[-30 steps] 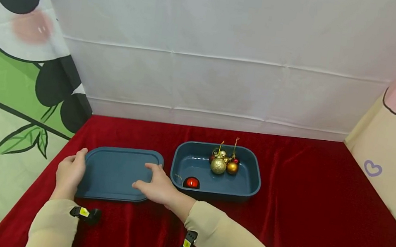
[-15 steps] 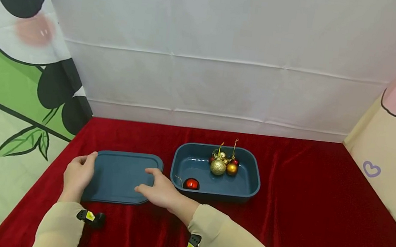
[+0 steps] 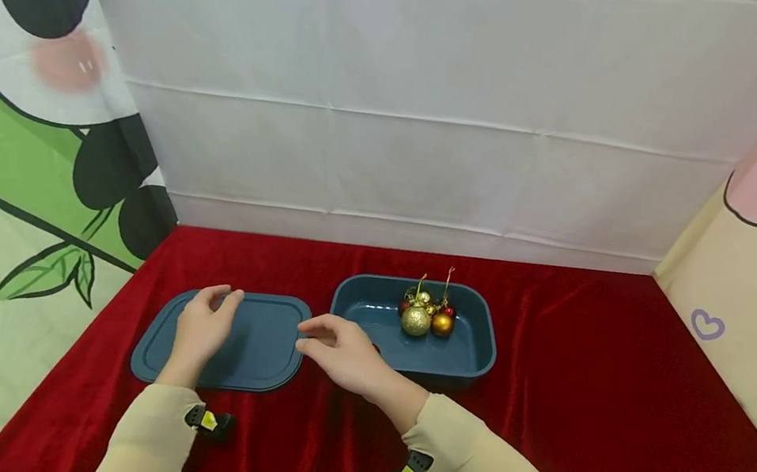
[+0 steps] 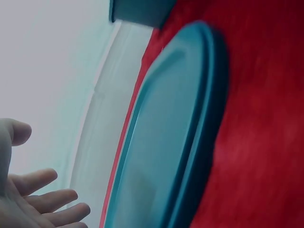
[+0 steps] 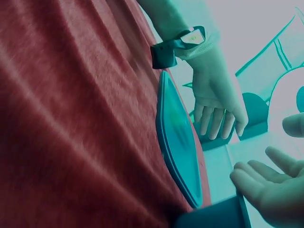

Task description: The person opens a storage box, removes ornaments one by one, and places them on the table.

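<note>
My left hand (image 3: 199,332) hangs above the blue lid (image 3: 266,349), palm empty, fingers loose and thumb set apart from them; the left wrist view shows a gap between it and the lid. The lid lies flat on the red cloth (image 3: 581,390), at 8 o'clock from the middle of my head view.

At the lid's 3 o'clock is my right hand (image 3: 348,356), also holding nothing, thumb and fingers parted and pointing to 9 o'clock, the tips near the lid's edge. It covers the near-left corner of the blue box (image 3: 413,352), which sits just beside the lid, around 3 o'clock from it.

Inside the box, toward 1 o'clock, a glittery gold ball (image 3: 415,321) rests beside an amber ball (image 3: 442,324), with smaller baubles (image 3: 424,298) clustered behind. At the box's 8 o'clock, a sliver of red shows past my right hand; the rest is hidden.
</note>
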Tool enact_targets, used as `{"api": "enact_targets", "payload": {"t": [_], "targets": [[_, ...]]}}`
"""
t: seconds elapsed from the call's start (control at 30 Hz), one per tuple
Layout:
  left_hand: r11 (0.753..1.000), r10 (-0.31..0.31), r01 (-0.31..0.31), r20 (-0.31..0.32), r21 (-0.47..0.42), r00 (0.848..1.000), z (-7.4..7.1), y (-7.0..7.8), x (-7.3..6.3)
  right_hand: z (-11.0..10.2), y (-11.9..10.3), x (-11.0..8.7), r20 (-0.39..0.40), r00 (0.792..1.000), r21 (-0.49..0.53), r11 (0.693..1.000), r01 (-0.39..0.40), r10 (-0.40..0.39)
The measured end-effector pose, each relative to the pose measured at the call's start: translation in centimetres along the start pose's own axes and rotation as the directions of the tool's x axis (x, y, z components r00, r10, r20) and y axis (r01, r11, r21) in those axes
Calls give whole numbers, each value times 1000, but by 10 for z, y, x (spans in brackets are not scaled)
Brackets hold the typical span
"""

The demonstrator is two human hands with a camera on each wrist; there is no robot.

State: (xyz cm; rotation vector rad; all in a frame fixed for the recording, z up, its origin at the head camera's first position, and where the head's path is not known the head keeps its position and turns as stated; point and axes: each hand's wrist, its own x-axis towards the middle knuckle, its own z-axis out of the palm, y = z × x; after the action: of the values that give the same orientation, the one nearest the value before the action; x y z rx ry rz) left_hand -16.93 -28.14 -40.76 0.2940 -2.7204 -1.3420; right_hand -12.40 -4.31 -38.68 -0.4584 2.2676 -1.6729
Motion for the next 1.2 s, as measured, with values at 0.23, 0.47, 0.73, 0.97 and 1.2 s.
{"api": "enact_targets", "payload": {"t": [0.23, 0.47, 0.73, 0.97, 1.2], "targets": [[999, 36, -33, 108, -30, 994, 19, 10, -5, -15, 7, -7, -72, 994, 27, 996, 80, -78], [996, 64, -54, 152, -71, 986, 37, 21, -10, -32, 17, -13, -128, 980, -78, 987, 144, -153], [988, 110, -88, 178, -128, 978, 57, 30, -12, -56, 32, -20, -217, 964, -150, 981, 124, -155], [980, 145, -117, 179, -162, 973, 73, 36, -15, -83, 44, -26, -293, 948, -221, 973, 59, -124], [974, 148, -112, 182, -195, 972, 88, 44, -17, -107, 51, -29, -372, 919, -330, 944, 2, -132]]}}
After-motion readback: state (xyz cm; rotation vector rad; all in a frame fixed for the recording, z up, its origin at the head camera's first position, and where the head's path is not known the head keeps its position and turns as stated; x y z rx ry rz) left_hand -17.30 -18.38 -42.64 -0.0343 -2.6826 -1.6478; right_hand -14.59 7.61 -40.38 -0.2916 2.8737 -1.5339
